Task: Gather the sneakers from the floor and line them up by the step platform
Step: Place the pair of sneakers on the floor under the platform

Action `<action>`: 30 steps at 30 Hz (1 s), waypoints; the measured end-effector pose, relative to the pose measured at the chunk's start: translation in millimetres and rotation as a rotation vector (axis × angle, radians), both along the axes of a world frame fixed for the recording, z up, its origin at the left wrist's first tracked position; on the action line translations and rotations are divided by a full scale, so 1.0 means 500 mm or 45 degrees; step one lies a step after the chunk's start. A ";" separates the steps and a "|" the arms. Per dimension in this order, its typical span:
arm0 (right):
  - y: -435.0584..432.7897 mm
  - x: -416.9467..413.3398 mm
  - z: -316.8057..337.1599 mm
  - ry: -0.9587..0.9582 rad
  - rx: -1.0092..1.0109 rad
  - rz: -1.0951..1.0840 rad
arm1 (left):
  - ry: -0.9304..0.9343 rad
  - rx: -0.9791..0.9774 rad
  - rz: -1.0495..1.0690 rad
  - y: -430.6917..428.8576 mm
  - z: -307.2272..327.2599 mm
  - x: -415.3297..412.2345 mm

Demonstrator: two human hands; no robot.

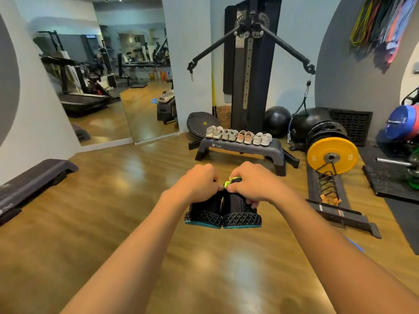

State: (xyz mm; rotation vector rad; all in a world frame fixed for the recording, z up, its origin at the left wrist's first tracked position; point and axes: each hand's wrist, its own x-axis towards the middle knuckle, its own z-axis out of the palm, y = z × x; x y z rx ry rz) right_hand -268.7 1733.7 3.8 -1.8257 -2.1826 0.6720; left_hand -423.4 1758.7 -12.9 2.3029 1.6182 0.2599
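Holding logged | black sneakers (205, 215) were gripped side by side above the floor, heels near, one in left grip (199, 181), one in right grip (250, 183) | step platform (240, 150) lay far, slightly right; right grip judged nearer.

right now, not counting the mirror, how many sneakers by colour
black sneakers, held by left hand and right hand: 2
pink sneakers on the step platform: 2
white or pale grey sneakers on the step platform: 6
total: 10
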 end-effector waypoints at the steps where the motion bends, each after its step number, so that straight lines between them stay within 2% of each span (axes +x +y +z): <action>1: 0.054 -0.009 -0.009 0.010 -0.007 -0.007 | -0.010 -0.004 -0.013 0.058 -0.009 -0.010; 4: 0.220 -0.036 -0.035 0.082 -0.071 -0.063 | -0.046 -0.034 -0.062 0.235 -0.035 -0.042; 9: 0.472 -0.053 -0.056 0.337 -0.341 -0.148 | -0.025 -0.089 -0.153 0.518 -0.071 -0.061; 13: 0.684 -0.049 -0.079 0.359 -0.409 -0.163 | 0.047 -0.101 -0.197 0.751 -0.102 -0.048; 18: 0.973 -0.046 -0.161 0.271 -0.469 -0.125 | 0.110 -0.152 -0.185 1.026 -0.171 -0.035; 26: 1.386 -0.059 -0.269 0.163 -0.523 -0.106 | 0.133 -0.468 -0.154 1.412 -0.273 -0.050; 30: 1.584 -0.080 -0.338 -0.042 -0.500 -0.020 | 0.115 -0.548 -0.114 1.609 -0.346 -0.065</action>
